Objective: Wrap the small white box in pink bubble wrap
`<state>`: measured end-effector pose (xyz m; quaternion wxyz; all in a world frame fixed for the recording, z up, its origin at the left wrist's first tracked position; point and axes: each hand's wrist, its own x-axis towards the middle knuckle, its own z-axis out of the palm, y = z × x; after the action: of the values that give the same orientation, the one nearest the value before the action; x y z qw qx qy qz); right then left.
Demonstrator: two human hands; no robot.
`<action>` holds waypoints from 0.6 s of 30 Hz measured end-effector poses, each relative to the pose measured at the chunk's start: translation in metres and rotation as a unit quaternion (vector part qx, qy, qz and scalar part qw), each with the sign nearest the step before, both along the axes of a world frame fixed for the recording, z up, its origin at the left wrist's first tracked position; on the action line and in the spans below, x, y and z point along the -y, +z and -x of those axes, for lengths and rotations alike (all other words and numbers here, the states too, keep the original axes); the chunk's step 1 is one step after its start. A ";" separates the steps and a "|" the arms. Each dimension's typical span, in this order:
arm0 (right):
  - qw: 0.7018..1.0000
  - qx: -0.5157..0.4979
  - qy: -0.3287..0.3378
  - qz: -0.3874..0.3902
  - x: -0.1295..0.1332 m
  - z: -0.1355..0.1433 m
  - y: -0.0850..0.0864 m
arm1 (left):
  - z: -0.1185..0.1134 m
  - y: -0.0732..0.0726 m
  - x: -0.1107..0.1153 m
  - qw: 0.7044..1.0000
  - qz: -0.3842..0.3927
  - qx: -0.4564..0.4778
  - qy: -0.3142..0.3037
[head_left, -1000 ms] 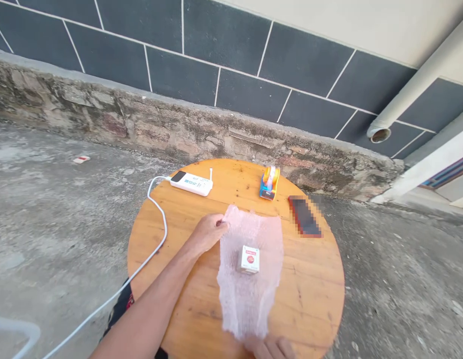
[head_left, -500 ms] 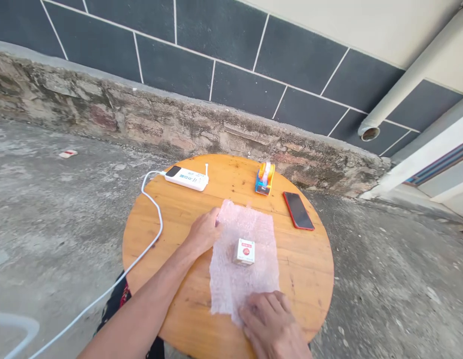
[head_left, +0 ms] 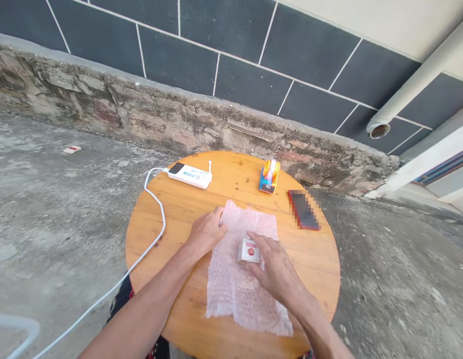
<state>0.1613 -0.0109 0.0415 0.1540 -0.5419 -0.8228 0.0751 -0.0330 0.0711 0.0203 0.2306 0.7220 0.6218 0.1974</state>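
Note:
A sheet of pinkish bubble wrap lies flat on the round wooden table. On it, near the middle, stands a small white box with a red round print on top. My left hand has its fingers closed at the wrap's upper left edge, pinching it. From the right, my right hand reaches round the box, fingers at its far side and thumb at its near side.
A white power bank with a white cable sits at the table's far left. The blue and yellow tape dispenser stands at the back, and a red-edged phone lies to the right. Behind the wooden table runs a stone-based wall.
My right hand has left the wrap's near edge and moved up to the box. The wrap's near end now lies spread out. My left hand stays at the wrap's edge.

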 end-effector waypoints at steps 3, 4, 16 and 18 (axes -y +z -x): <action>0.999 -0.022 -0.019 -0.030 0.008 -0.021 0.009 | 0.000 -0.001 -0.002 1.000 0.005 -0.004 0.001; 0.998 -0.026 -0.040 -0.041 0.011 -0.034 0.012 | 0.000 -0.001 -0.002 1.000 0.005 -0.005 0.001; 0.980 0.023 -0.140 -0.142 0.032 -0.138 -0.006 | -0.008 0.000 0.003 0.998 -0.020 -0.054 0.038; 0.980 0.003 -0.116 -0.160 0.040 -0.107 -0.006 | -0.012 0.000 0.005 0.996 -0.027 -0.064 0.047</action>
<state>0.2684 -0.0506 0.0358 0.2443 -0.6020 -0.7562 -0.0778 -0.0210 0.0659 0.0201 0.1609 0.7090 0.6632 0.1780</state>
